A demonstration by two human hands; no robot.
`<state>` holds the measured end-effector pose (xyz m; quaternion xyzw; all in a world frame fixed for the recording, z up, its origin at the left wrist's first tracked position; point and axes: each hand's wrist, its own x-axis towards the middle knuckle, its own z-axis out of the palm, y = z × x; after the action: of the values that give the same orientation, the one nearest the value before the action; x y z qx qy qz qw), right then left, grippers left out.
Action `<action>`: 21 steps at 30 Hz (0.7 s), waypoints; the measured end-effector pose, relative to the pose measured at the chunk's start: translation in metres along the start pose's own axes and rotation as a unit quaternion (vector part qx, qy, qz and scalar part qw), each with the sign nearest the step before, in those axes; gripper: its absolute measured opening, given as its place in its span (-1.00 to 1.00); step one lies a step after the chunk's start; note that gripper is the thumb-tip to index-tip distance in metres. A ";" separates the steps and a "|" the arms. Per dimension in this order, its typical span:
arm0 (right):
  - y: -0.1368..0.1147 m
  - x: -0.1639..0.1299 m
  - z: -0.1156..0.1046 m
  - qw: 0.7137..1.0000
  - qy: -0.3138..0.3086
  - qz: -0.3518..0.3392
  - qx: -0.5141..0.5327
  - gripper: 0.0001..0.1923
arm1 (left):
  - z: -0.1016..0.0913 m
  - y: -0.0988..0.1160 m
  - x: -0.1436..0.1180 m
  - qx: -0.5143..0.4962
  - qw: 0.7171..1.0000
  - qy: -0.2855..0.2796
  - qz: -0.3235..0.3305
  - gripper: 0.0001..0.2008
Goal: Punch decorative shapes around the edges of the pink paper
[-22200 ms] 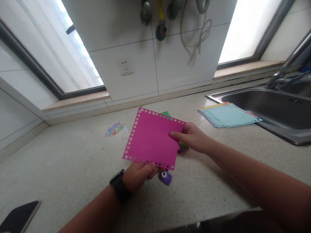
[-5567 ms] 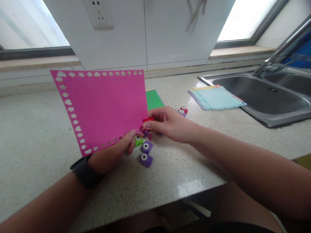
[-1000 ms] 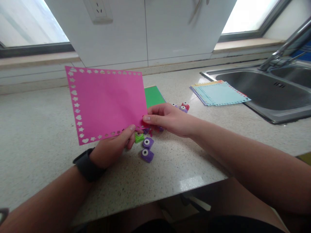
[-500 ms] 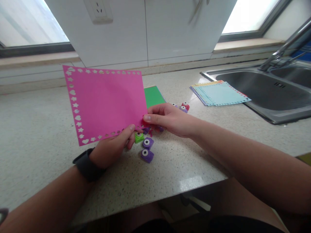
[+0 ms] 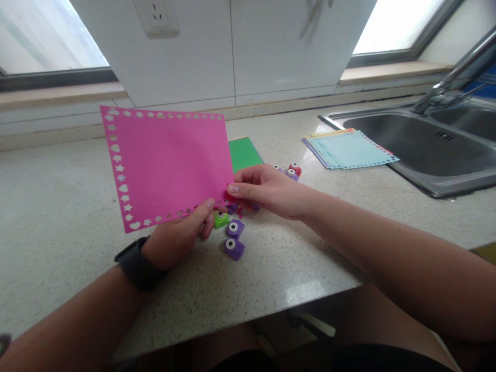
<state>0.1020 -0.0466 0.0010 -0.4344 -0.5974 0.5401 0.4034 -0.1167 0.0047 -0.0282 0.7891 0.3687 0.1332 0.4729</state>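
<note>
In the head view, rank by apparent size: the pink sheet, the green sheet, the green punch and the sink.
1. sink and pink sheet: too close to rank, and the sheet is nearer the camera.
2. green sheet, partly hidden.
3. green punch.

A single view from a camera worn on the person's head, looking forward and down across a speckled counter (image 5: 77,217). It sits close: both forearms reach in from the bottom edge, and the counter's near edge crosses low in the frame. It faces a white tiled wall (image 5: 271,51) with windows on either side. A steel sink (image 5: 418,139) lies at the far right.
</note>
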 end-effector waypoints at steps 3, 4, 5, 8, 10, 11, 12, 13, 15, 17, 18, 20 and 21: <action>0.000 0.000 0.000 1.000 0.001 -0.001 0.015 -0.62 | 0.000 -0.001 0.000 -0.004 1.000 0.001 0.003 -0.41; 0.000 0.000 0.000 1.000 0.001 -0.001 0.017 -0.62 | 0.000 -0.001 0.000 -0.005 1.000 0.001 0.005 -0.41; 0.000 0.000 0.000 1.000 0.001 -0.001 0.017 -0.62 | 0.000 -0.001 0.000 -0.005 1.000 -0.001 0.008 -0.41; 0.001 0.001 0.000 1.000 -0.001 -0.002 0.016 -0.61 | 0.000 0.001 0.000 -0.005 1.000 0.000 0.007 -0.41; 0.001 0.001 0.000 1.000 -0.003 -0.006 0.019 -0.61 | 0.000 0.002 0.000 -0.004 1.000 0.004 0.001 -0.41; 0.001 0.001 0.000 1.000 -0.003 -0.008 0.022 -0.62 | 0.000 0.002 0.000 -0.003 1.000 0.003 0.002 -0.41; 0.001 0.000 0.001 1.000 -0.001 -0.011 0.026 -0.63 | 0.000 0.002 0.000 -0.002 1.000 0.004 0.004 -0.41; 0.001 0.000 0.001 0.999 0.001 -0.014 0.029 -0.65 | 0.000 0.002 0.000 -0.001 1.000 0.003 0.007 -0.41; 0.001 0.000 0.002 0.999 0.003 -0.020 0.035 -0.69 | 0.000 0.002 -0.001 0.003 1.000 0.004 0.011 -0.41; 0.000 -0.001 0.004 0.999 0.000 -0.026 0.036 -0.71 | 0.000 0.002 -0.001 0.009 1.000 0.005 0.003 -0.42; 0.000 -0.001 0.004 0.999 0.002 -0.027 0.033 -0.72 | 0.000 0.003 -0.001 0.011 1.000 0.004 -0.001 -0.42; -0.001 -0.001 0.006 0.999 0.018 -0.029 0.029 -0.72 | 0.000 0.003 -0.001 0.007 1.000 0.005 0.002 -0.42; -0.001 -0.001 0.006 0.999 0.028 -0.029 0.025 -0.73 | -0.001 0.004 -0.001 0.005 1.000 0.006 0.004 -0.42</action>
<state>0.0963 -0.0494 0.0017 -0.4216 -0.5842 0.5307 0.4465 -0.1160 0.0030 -0.0243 0.7922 0.3690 0.1381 0.4660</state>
